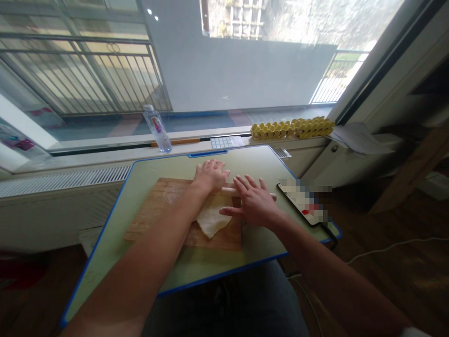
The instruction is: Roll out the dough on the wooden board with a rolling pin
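A rolled-out sheet of pale dough (212,219) lies on a wooden board (157,210), its near end tapering to a blunt point. Across its far part runs a thin wooden rolling pin (229,191). My left hand (211,175) rests flat over the pin's left part and hides it, fingers stretched forward. Over the right part lies my right hand (255,199), fingers spread, its thumb reaching left over the dough. Neither hand's fingers wrap around the pin. White flour dusts the board's left side.
The board sits on a green table with a blue edge (224,279). A phone (301,203) with a cable lies at its right. On the windowsill stand a plastic bottle (157,130) and yellow egg-tray pieces (291,128). A radiator (63,182) is at left.
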### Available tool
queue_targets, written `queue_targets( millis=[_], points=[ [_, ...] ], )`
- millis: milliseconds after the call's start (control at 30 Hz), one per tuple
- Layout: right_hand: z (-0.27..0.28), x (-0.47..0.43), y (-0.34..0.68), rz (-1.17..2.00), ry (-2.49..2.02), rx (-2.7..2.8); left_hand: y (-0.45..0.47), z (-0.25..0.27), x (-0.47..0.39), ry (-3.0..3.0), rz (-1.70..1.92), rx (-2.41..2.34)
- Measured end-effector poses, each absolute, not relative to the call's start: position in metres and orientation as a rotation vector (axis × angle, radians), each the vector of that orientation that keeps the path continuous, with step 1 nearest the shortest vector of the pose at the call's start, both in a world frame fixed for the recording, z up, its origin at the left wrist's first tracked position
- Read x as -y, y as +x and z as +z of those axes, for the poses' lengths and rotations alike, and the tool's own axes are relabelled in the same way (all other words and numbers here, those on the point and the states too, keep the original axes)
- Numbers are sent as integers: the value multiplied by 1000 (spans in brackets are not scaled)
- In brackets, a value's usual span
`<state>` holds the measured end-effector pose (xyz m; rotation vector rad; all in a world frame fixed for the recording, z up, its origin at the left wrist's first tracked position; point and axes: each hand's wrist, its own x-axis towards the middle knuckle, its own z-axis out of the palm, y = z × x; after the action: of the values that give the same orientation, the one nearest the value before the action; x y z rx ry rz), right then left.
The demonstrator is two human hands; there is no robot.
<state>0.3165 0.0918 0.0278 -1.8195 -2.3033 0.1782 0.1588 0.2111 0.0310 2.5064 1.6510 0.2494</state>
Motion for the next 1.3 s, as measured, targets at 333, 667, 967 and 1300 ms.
queue_targets(
  millis=[333,667,967,1300],
  points=[
    [29,-69,310,175,-1788,2295,152,33,-189,2511,193,-1637],
    [18,18,298,188,-1560,2372,116,17,-103,2685,460,-1619],
    [27,-38,317,257,-1651,2330,146,30,-165,2361,305,-1699],
    [35,-94,327,242,-1804,2318,178,35,-233,2247,224,-1758]
  ],
)
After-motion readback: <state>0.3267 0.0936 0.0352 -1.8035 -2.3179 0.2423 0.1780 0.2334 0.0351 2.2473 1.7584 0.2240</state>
